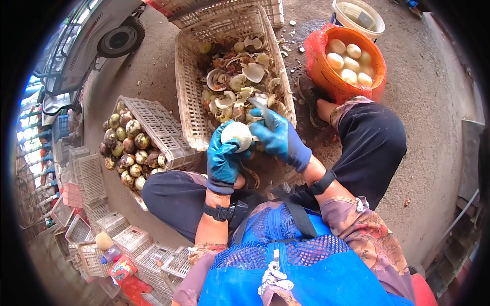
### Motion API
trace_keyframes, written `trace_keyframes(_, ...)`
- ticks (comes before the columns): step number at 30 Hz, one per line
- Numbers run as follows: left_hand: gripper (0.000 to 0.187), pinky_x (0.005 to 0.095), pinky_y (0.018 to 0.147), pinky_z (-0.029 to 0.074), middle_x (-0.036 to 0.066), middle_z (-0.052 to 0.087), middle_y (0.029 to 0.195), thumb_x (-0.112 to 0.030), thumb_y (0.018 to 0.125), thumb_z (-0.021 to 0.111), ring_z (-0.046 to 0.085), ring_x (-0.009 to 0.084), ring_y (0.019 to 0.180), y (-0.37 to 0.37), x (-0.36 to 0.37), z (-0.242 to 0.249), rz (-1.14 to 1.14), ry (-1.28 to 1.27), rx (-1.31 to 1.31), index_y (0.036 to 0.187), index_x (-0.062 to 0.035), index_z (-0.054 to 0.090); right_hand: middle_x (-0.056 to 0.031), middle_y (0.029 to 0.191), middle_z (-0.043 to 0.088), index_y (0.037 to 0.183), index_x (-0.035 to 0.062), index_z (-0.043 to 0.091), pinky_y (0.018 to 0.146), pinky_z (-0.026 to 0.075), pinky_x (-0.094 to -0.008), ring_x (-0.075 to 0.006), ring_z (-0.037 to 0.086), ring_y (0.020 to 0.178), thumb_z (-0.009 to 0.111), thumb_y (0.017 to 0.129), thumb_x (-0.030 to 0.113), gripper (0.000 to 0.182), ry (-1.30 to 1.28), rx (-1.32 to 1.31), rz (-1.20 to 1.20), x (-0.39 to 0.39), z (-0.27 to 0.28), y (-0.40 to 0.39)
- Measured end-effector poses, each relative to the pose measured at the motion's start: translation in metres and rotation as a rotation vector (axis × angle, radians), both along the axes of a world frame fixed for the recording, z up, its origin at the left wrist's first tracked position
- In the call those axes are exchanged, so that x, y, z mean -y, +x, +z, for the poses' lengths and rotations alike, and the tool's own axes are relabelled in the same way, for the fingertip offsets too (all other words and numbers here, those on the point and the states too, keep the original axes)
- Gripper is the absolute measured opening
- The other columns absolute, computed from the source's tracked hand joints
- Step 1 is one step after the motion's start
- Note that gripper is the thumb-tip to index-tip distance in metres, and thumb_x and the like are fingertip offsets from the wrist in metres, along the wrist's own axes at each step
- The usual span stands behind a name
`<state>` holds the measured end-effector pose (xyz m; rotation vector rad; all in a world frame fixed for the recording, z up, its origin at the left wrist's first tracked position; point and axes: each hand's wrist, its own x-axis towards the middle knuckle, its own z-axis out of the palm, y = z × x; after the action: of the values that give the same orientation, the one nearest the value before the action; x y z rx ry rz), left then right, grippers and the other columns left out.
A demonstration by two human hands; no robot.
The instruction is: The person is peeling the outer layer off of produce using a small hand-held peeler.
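Observation:
A peeled white onion (236,134) rests in my left hand (223,162), its gloved fingers curled round the side and underneath. Close by on the right, my right hand (282,138), also in a blue glove, is closed on a knife (259,103) whose short grey blade points up and left. Both hands are over the near edge of a pale plastic crate (185,92) heaped with onion peelings (232,97) and curved white layers. Left of them, a tipped crate (153,125) spills unpeeled brown and green onions (127,140).
An orange basket (319,56) in red netting holds several peeled white onions (351,64), beside my foot. Behind it stands a white bucket (341,7). Stacked crates (132,239) fill the lower left, and a vehicle wheel (120,40) is at upper left.

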<state>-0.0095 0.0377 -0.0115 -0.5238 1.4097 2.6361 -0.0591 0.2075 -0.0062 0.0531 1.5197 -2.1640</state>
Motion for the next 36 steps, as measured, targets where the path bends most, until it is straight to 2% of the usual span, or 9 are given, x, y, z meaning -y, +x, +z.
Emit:
trace_keyframes(4, 0.048, 0.0363, 0.085, 0.057, 0.01, 0.061, 0.116, -0.007, 0.083, 0.063, 0.063, 0.0235, 0.101, 0.001, 0.001, 0.0, -0.066, -0.197, 0.005, 0.128, -0.0013, 0.052, -0.0197, 0.093, 0.066, 0.115, 0.011, 0.063, 0.071, 0.052, -0.0423, -0.037, 0.066, 0.085, 0.06, 0.089, 0.025, 0.03, 0.379, -0.548, 0.065, 0.002, 0.001, 0.007)
trace_keyframes(11, 0.058, 0.0398, 0.087, 0.057, 0.011, 0.061, 0.118, -0.008, 0.08, 0.068, 0.062, 0.0251, 0.106, 0.005, 0.002, 0.003, -0.13, -0.114, -0.067, 0.134, -0.0014, 0.048, -0.0212, 0.09, 0.066, 0.1, 0.0075, 0.062, 0.071, 0.05, -0.0491, -0.0423, 0.063, 0.085, 0.058, 0.089, 0.021, 0.018, 0.722, -0.678, 0.037, 0.001, -0.02, 0.0)
trace_keyframes(14, 0.065, 0.0397, 0.085, 0.058, 0.013, 0.061, 0.12, -0.005, 0.077, 0.071, 0.063, 0.0266, 0.107, 0.002, -0.003, 0.015, -0.132, -0.05, -0.136, 0.137, -0.0021, 0.045, -0.0207, 0.091, 0.066, 0.113, 0.0071, 0.064, 0.069, 0.051, -0.043, -0.0366, 0.066, 0.078, 0.056, 0.093, 0.018, 0.024, 0.915, -0.385, -0.033, -0.008, -0.045, -0.013)
trace_keyframes(15, 0.066, 0.0383, 0.083, 0.059, 0.014, 0.061, 0.12, -0.001, 0.076, 0.071, 0.063, 0.0263, 0.106, 0.001, -0.007, 0.018, -0.104, -0.079, -0.179, 0.137, -0.0025, 0.045, -0.0148, 0.09, 0.068, 0.123, 0.0085, 0.061, 0.065, 0.051, -0.0398, -0.0253, 0.066, 0.07, 0.054, 0.095, 0.017, 0.03, 0.72, -0.3, -0.073, -0.011, -0.056, -0.014)
trace_keyframes(20, 0.092, 0.0343, 0.093, 0.052, 0.014, 0.058, 0.125, 0.009, 0.072, 0.071, 0.061, 0.0255, 0.112, 0.0, -0.011, 0.034, -0.039, -0.608, -0.318, 0.151, -0.0072, 0.027, -0.0145, 0.109, 0.066, 0.132, 0.0024, 0.053, 0.081, 0.054, -0.0327, -0.0243, 0.066, 0.093, 0.057, 0.092, 0.009, 0.041, 0.008, -0.121, -0.067, -0.007, -0.007, 0.003)
trace_keyframes(24, 0.1, 0.0333, 0.095, 0.049, 0.015, 0.057, 0.127, 0.011, 0.071, 0.067, 0.06, 0.0233, 0.114, 0.003, -0.017, 0.032, -0.097, -0.942, -0.468, 0.155, -0.0122, 0.019, -0.0127, 0.113, 0.065, 0.127, -0.0024, 0.054, 0.089, 0.052, -0.0341, -0.0223, 0.064, 0.101, 0.061, 0.09, 0.008, 0.039, -0.039, -0.392, 0.136, -0.003, -0.013, 0.009)
trace_keyframes(27, 0.101, 0.0346, 0.099, 0.048, 0.016, 0.055, 0.132, 0.01, 0.07, 0.069, 0.059, 0.0241, 0.117, 0.004, -0.022, 0.035, -0.043, -1.003, -0.479, 0.155, -0.012, 0.018, -0.0157, 0.116, 0.064, 0.117, 0.0022, 0.061, 0.092, 0.05, -0.0356, -0.0255, 0.062, 0.107, 0.063, 0.087, 0.007, 0.031, -0.484, 0.159, 0.053, 0.002, 0.008, 0.014)
trace_keyframes(31, 0.096, 0.0348, 0.106, 0.043, 0.014, 0.051, 0.138, 0.005, 0.072, 0.075, 0.052, 0.0238, 0.124, 0.001, -0.023, 0.037, -0.003, -0.8, -0.53, 0.152, -0.0047, 0.024, -0.0074, 0.113, 0.064, 0.112, 0.0036, 0.063, 0.086, 0.052, -0.0338, -0.0166, 0.06, 0.104, 0.057, 0.092, 0.013, 0.023, 0.046, -0.647, -0.007, -0.002, -0.001, 0.016)
trace_keyframes(36, 0.067, 0.0353, 0.105, 0.044, 0.014, 0.054, 0.136, 0.007, 0.071, 0.074, 0.053, 0.0255, 0.124, 0.005, -0.017, 0.023, -0.079, -0.962, -0.445, 0.134, -0.0003, 0.051, -0.0027, 0.101, 0.065, 0.108, 0.0061, 0.064, 0.075, 0.052, -0.0297, -0.0112, 0.06, 0.092, 0.057, 0.093, 0.02, 0.022, -0.241, 0.162, 0.017, -0.01, -0.002, 0.017)
